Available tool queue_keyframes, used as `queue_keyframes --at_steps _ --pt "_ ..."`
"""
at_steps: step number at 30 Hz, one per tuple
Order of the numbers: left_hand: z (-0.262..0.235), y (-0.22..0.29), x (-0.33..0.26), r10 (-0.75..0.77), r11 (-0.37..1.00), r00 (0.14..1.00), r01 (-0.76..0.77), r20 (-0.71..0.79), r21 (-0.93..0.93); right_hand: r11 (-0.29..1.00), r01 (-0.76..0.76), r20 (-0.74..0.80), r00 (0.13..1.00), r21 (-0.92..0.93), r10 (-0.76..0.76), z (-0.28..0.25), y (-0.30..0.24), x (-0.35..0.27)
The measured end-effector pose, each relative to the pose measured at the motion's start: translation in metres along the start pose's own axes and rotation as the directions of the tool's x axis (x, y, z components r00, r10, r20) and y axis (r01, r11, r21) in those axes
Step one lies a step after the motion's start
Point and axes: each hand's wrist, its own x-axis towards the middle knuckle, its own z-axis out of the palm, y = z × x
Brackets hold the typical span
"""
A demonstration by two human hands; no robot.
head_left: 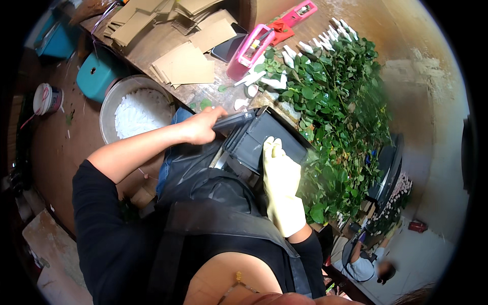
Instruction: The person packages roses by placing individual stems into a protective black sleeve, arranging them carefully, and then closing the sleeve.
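Note:
My bare left hand (204, 125) is closed round the near end of a dark grey plastic bar (236, 120), its thumb side up; the fingers beneath are partly hidden. This bar lies along the left side of a dark grey plastic box or tray (277, 134) in front of my lap. On my right hand (281, 175) is a pale yellow rubber glove. Its fingers are curled together over the box's flat face, and whatever they may pinch is hidden. Just right of the glove lies a big heap of green leafy stems (338, 132), several with white wrapped heads.
Brown cardboard pieces (185, 66) and a pink plastic holder (249, 53) lie on the wooden table (145, 51). A round tub (114, 109) of white sleeves and a teal stool (96, 76) stand at left. Another person (363, 267) works at lower right.

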Motion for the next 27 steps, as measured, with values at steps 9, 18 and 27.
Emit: queue_keyframes --at_steps 9,18,27 --pt "-0.028 0.055 -0.014 0.027 0.924 0.987 -0.086 0.161 0.373 1.000 0.003 0.008 1.000 -0.005 -0.003 0.002 -0.001 0.000" --pt "-0.027 0.016 -0.006 0.222 0.913 0.974 -0.223 0.044 0.341 0.998 -0.008 0.007 1.000 -0.056 0.008 0.001 -0.003 0.000" --pt "0.005 -0.010 -0.034 0.760 0.250 0.648 -0.364 0.051 0.897 0.997 -0.037 0.013 0.999 -0.073 0.038 0.003 -0.007 0.000"
